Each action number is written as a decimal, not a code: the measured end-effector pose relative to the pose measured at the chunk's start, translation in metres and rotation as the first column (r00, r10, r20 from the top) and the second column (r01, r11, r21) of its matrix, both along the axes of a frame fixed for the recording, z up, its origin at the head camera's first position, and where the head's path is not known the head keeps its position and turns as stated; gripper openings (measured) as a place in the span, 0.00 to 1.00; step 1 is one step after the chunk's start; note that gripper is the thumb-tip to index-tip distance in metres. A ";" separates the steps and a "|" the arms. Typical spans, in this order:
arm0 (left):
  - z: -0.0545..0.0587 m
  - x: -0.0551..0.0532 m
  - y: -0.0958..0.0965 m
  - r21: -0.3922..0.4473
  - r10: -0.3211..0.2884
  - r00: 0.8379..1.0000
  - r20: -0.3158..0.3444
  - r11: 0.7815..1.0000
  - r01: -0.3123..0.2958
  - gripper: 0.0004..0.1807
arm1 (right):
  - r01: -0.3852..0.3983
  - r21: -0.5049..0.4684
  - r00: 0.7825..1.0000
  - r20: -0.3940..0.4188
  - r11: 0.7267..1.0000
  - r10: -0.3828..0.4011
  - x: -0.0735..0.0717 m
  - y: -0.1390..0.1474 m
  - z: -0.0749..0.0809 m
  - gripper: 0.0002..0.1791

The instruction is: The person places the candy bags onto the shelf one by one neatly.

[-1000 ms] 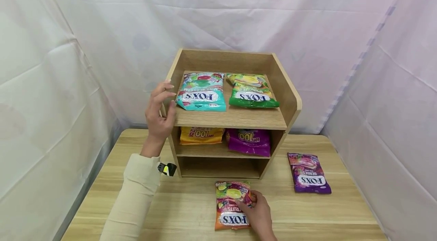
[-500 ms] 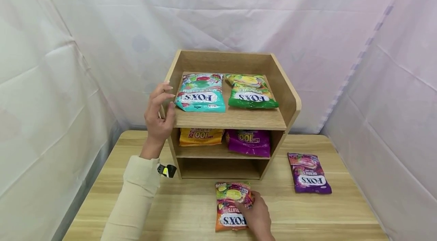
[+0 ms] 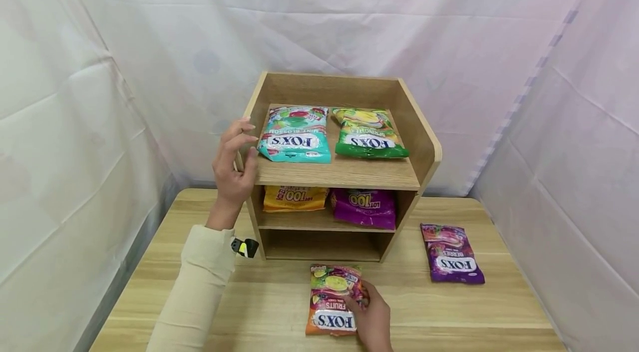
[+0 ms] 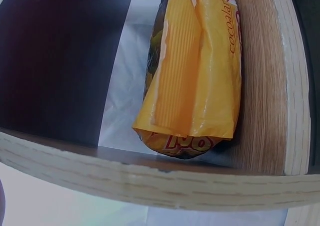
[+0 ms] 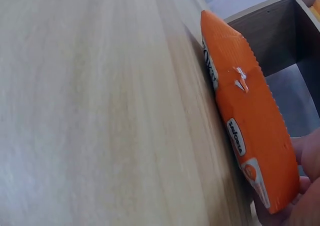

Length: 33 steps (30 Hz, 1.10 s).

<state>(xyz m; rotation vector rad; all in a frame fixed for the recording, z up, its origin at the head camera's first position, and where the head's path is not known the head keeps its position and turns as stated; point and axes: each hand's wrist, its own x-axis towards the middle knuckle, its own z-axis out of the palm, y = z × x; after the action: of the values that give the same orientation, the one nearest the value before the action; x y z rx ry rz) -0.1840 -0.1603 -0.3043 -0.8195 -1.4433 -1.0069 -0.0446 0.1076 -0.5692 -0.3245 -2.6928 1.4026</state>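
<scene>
My right hand [image 3: 373,316] holds an orange Fox's Fruits candy bag [image 3: 331,280] by its right side, thumb over the front of the pack. In the right wrist view the bag's orange end [image 5: 252,126] stands close over the wood, with fingers [image 5: 307,156] at its edge. My left hand [image 3: 232,166] grips the left side panel of a small wooden shelf [image 3: 339,176], fingers over its edge. On the top shelf lie a turquoise Mint Blossom bag [image 3: 297,136] and a green Spring Tea bag [image 3: 369,136].
A yellow candy bag [image 3: 293,198] and a purple one [image 3: 363,208] lie on the middle shelf. To the right, a purple Fox's Berries bag [image 3: 451,255] lies flat on the wooden table [image 3: 449,316]. White cloth [image 3: 499,52] hangs behind and at both sides.
The orange candy bag and my right hand have shifted slightly left. My left hand stays on the shelf's side panel.
</scene>
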 end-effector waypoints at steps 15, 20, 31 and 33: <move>0.001 0.002 0.001 0.005 0.010 1.000 0.016 1.000 -0.010 0.06 | 0.054 -0.180 0.999 0.005 0.982 -0.053 0.001 -0.005 0.001 0.15; 0.000 0.002 0.001 0.008 0.008 1.000 0.017 1.000 -0.008 0.05 | 0.082 -0.207 0.996 -0.003 0.975 -0.084 0.001 -0.008 -0.001 0.14; 0.000 0.000 0.001 -0.002 0.006 1.000 0.009 1.000 -0.006 0.06 | 0.025 -0.245 0.987 -0.148 0.969 -0.063 0.000 -0.022 -0.004 0.14; 0.000 0.000 0.001 -0.003 0.005 1.000 0.008 1.000 -0.005 0.06 | 0.004 -0.267 0.985 -0.164 0.964 -0.049 -0.001 -0.024 -0.003 0.14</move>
<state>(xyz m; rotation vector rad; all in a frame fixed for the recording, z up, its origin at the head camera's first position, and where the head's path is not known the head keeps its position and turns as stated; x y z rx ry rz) -0.1841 -0.1596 -0.3039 -0.8146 -1.4529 -1.0053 -0.0451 0.0834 -0.5719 -0.2454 -2.3597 1.7028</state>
